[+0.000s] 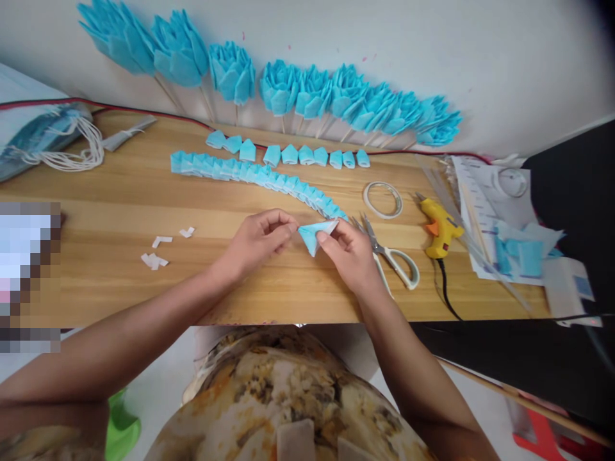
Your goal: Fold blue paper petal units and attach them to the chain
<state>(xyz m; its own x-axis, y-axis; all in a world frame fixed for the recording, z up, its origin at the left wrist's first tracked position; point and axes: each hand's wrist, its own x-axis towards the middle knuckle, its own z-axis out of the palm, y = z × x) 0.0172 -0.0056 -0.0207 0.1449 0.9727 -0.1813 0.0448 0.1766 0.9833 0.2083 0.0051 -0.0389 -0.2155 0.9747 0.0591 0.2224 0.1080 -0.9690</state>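
Note:
My right hand (353,253) pinches a small folded light-blue triangle (312,237), paper or thin fabric, between thumb and fingers, its point facing down. Close by its left corner, the thumb and forefinger of my left hand (262,243) are pressed together; whatever is between them is too small to make out. Just beyond my hands, a long curved row of overlapping folded blue pieces (259,176) lies on the wooden table (206,211). White-handled scissors (384,250) rest open beside my right hand.
Blue flowers on sticks (281,86) lean along the wall. Several separate blue folded pieces (289,154) form a line behind the long row. To the right are a tape roll (369,195), a yellow glue gun (439,227) and papers (480,256). White scraps (154,260) lie left.

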